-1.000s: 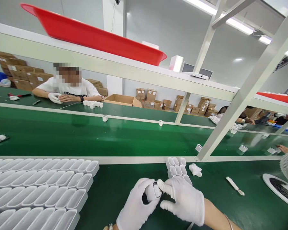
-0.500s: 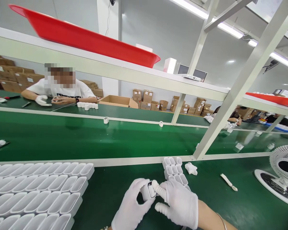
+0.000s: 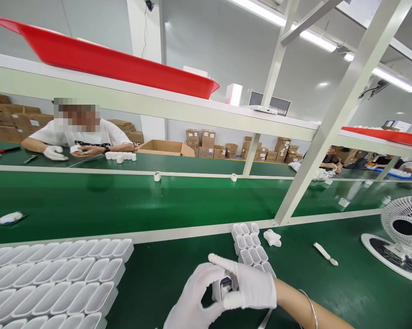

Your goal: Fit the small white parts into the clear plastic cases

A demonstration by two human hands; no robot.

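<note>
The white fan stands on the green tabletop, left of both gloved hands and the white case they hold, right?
Wrong side: the head view shows the white fan to the right of the left hand, right hand and white case they hold. It does stand on the green tabletop.

No legible text, brand, number or sign found. Pale labels on the left cartons [image 3: 27, 120] and rear cartons [image 3: 208, 138] are too small to read. Dark print across the chest of the seated person's white shirt [image 3: 108, 133] is likewise unreadable at this size.
</note>
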